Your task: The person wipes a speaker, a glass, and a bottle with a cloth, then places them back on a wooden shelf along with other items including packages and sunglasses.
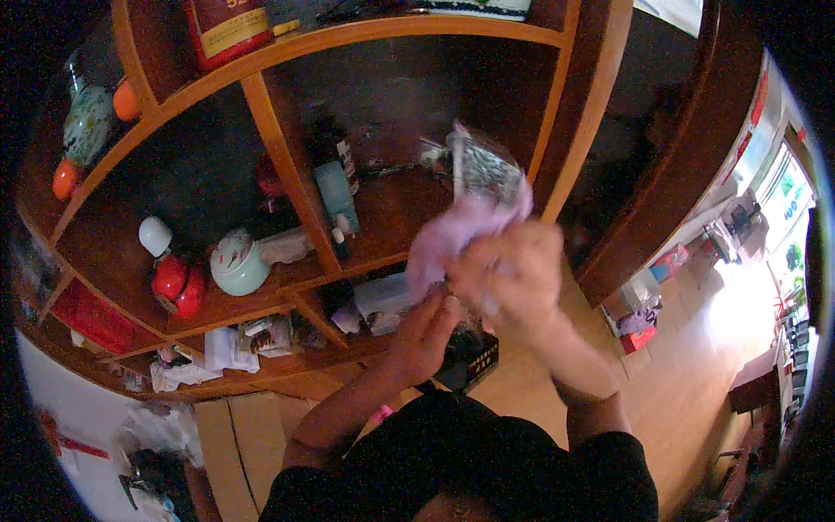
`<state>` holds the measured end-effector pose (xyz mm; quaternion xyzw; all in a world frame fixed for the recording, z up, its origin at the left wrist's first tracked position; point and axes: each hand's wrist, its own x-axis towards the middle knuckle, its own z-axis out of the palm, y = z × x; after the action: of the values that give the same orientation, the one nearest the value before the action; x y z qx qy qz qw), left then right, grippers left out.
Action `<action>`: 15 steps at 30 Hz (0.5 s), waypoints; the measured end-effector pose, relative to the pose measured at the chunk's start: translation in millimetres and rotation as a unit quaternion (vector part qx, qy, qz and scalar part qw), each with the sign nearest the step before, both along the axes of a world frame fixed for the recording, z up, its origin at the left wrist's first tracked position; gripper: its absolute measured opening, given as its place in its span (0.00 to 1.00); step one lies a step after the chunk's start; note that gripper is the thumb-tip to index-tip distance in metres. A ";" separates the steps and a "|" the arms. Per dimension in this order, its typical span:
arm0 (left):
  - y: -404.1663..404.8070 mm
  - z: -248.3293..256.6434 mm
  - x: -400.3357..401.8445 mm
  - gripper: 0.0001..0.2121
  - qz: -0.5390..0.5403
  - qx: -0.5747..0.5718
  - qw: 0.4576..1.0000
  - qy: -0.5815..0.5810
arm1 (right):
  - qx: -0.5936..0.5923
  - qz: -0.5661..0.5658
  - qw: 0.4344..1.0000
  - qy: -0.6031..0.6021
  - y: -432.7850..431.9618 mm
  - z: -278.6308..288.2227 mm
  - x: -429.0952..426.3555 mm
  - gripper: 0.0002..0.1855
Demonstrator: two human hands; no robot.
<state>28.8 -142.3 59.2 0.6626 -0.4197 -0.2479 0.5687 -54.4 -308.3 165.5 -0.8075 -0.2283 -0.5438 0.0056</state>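
Note:
A pink cloth (434, 245) is bunched up in front of the shelves, blurred by motion. My right hand (518, 271) is closed on it from the right. Just beyond the cloth, and partly covered by it, is a flat, grey-patterned item with a pale edge (486, 166); blur hides what it is. My left hand (424, 333) is raised below the cloth, its thumb and fingertips together near the cloth's lower edge. Whether something is pinched there is too blurred to tell. A black box with light markings (466, 359) shows beneath my hands.
The wooden shelf unit (391, 29) holds a red gourd-shaped ornament (176, 284), a pale green lidded jar (240, 264) and a light blue box (336, 196). Papers (231, 349) fill a lower compartment. Flattened cardboard (241, 450) stands at lower left. Boxes (642, 307) line the right wall.

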 end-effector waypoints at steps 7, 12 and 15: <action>11.2 17.1 -1.8 0.20 0.092 -0.129 0.987 -0.041 | 0.431 0.143 0.865 0.214 -17.5 -85.9 -42.5 0.11; 10.1 35.4 -9.7 0.26 0.160 -0.114 0.923 -0.332 | 0.616 0.164 0.753 0.166 -4.1 -50.2 -21.2 0.32; -2.5 34.2 -19.9 0.26 0.157 -0.019 0.914 -0.373 | 0.502 0.082 0.846 0.160 22.0 -44.5 -8.9 0.38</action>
<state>8.9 -144.8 93.5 0.7531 -0.4966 0.1172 0.4152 -63.3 -286.3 121.0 -0.7484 0.0145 -0.4448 0.4918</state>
